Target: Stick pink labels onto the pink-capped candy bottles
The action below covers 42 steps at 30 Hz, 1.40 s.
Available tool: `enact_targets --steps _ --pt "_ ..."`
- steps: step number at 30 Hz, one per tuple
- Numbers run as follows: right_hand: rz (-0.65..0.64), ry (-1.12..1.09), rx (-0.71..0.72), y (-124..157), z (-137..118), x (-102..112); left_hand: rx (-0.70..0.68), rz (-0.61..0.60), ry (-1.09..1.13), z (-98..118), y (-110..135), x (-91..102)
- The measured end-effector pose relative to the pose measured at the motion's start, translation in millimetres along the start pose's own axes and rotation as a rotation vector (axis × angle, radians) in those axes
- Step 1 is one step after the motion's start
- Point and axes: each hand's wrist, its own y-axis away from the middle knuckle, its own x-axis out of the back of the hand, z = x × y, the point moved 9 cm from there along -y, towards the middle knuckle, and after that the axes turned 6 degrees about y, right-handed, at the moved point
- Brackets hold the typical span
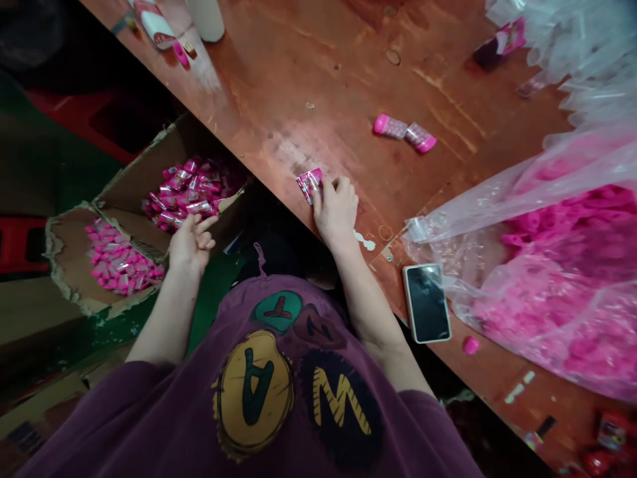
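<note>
My right hand [338, 211] pinches a small pink printed wrapper [309, 183] between thumb and fingers, low over the table [279, 79] near its edge. At the near edge of a cardboard box, my left hand [191, 244] is open, its fingers loosely spread and nothing in them. Shiny pink wrapped pieces [192, 189] fill the compartment just beyond that hand. Farther left, another compartment of the torn cardboard box [70, 265] holds many small pink-capped pieces [122, 259].
Two clear tubes with pink caps [404, 133] lie mid-table. A phone [428, 302] rests at the table's front edge, near a pink cap [470, 344]. To the right spreads a large plastic bag of pink parts [562, 279], with clear plastic tubes [592, 66] behind it.
</note>
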Motion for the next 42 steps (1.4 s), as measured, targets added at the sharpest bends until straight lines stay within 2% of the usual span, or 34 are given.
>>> enact_targets --steps 1,3,6,9,11,13,16,19,23,28,31,34,38,40,42 --pt "0.004 0.035 -0.038 -4 3 -3 0.005 -0.025 -0.009 -7 3 -9.0" --pt "0.014 0.055 -0.101 -8 9 -6 0.002 -0.129 -0.037 -24 15 -40.7" --pt "0.029 0.048 -0.14 -8 12 -6 -0.067 -0.347 -0.099 -40 38 -106.6" --pt "0.05 0.051 -0.148 -10 14 -4 -0.119 -0.526 -0.113 -46 55 -167.5" --pt "0.083 0.028 -0.151 -10 17 -2 -0.123 -0.59 -0.099 -49 57 -195.3" --pt "0.141 -0.049 -0.137 -8 19 1 -0.121 -0.584 -0.09 -51 54 -209.7" --pt "0.251 -0.26 -0.117 1 24 11 -0.106 -0.548 -0.083 -56 50 -217.5" --pt "0.279 -0.446 -0.108 10 25 20 -0.038 -0.593 -0.105 -63 55 -226.2" --pt "0.19 -0.595 -0.089 9 24 20 0.009 -0.569 -0.166 -64 57 -229.7" --pt "0.043 -0.805 -0.17 -15 38 2 0.015 -0.622 -0.181 -58 54 -235.5" --pt "0.061 -0.708 -0.15 -27 38 3 -0.016 -0.579 -0.215 -52 47 -232.1" --pt "0.083 -0.401 -0.143 -28 31 8 -0.064 -0.507 -0.254 -44 39 -220.6" --pt "-0.014 0.003 -0.163 -20 26 3 -0.077 -0.45 -0.261 -35 31 -195.9" --pt "-0.009 0.061 -0.121 -17 25 7 -0.055 -0.47 -0.246 -34 31 -187.4" --pt "0.078 0.043 -0.102 -12 26 21 -0.038 -0.508 -0.225 -35 35 -184.4"
